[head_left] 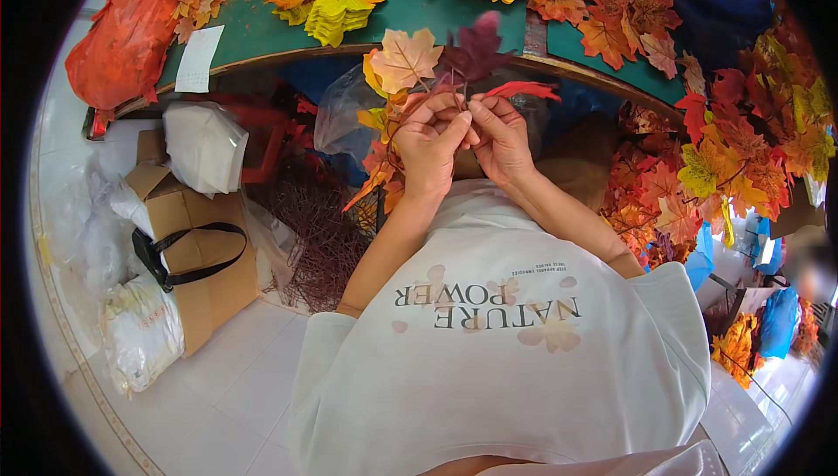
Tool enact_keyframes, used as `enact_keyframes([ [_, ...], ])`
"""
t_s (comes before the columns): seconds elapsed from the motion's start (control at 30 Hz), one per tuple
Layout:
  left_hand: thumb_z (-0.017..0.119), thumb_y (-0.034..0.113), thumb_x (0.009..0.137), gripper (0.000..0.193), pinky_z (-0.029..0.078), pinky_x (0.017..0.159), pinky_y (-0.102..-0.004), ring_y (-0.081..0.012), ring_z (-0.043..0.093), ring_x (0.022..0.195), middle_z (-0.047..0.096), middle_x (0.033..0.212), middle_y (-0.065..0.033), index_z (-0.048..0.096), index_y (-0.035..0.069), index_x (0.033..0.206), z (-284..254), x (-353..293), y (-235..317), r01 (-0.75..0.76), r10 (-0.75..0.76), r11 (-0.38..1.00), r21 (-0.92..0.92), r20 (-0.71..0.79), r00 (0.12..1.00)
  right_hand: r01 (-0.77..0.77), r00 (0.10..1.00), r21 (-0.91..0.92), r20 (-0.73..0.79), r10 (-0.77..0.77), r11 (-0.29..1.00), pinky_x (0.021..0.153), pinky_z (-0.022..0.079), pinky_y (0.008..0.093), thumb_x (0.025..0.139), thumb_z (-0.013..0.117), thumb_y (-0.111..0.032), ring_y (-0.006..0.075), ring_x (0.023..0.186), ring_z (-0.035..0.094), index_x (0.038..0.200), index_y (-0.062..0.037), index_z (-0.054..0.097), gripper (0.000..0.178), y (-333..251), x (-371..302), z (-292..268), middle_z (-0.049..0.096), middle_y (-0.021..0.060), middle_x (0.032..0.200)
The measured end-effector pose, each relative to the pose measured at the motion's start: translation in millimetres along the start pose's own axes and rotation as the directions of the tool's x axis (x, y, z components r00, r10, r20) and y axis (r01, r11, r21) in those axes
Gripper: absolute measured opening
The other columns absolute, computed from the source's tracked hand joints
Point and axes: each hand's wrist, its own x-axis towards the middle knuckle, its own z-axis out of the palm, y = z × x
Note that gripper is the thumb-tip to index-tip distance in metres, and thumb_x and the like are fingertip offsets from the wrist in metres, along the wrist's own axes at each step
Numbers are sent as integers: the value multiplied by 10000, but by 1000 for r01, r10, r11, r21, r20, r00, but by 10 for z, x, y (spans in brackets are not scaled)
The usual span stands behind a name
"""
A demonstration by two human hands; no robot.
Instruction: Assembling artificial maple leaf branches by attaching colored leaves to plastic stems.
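Observation:
Just in front of the table's near edge, both my hands meet on an artificial maple leaf branch. My left hand [430, 140] is closed around its thin stems. Thumb and fingers of my right hand [504, 137] pinch the stems right beside it. A pale peach leaf [407, 59], a dark purple leaf [478, 48] and a red leaf [524, 90] stick out above the hands. Orange leaves [379, 169] hang down left of my left hand. The exact point where the fingertips grip is partly hidden by the fingers.
The green table [253, 27] carries heaps of yellow leaves [336, 15] and orange leaves [611, 27]. A red plastic bag [122, 40] lies at far left. Below stand a cardboard box [205, 258] and a bundle of brown stems [319, 232]. Leaf branches [733, 153] crowd the right side.

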Motion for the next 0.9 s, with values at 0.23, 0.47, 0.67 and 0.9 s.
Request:
enact_keyframes([
  [0.23,634,-33,788,202,446,461,-191,-108,579,581,612,792,-62,604,-30,987,-45,57,97,56,-58,998,40,55,997,41,999,60,13,-42,997,516,486,294,871,591,-74,145,595,549,934,-44,619,74,14,9,7,642,75,848],
  [0.47,630,-42,783,193,438,457,-184,-105,576,572,615,773,-61,611,-34,975,-48,74,65,70,-71,997,31,29,997,105,994,59,-19,-104,993,601,521,261,829,619,16,137,687,607,905,-24,621,86,2,38,19,645,58,836],
  [0.67,628,-48,779,212,446,458,-200,-122,578,570,624,783,-77,600,-39,989,-41,132,19,93,-94,995,25,36,995,200,979,-93,48,-196,975,622,495,242,821,629,27,119,705,597,896,-20,616,89,-27,7,60,633,47,835],
  [0.9,587,-44,821,209,471,564,-199,-111,597,660,652,913,-85,589,-43,1030,-266,80,-139,83,-80,996,39,-73,994,405,911,-469,284,-300,785,592,500,248,824,616,25,106,702,587,872,-10,589,65,-12,93,34,601,35,802],
])
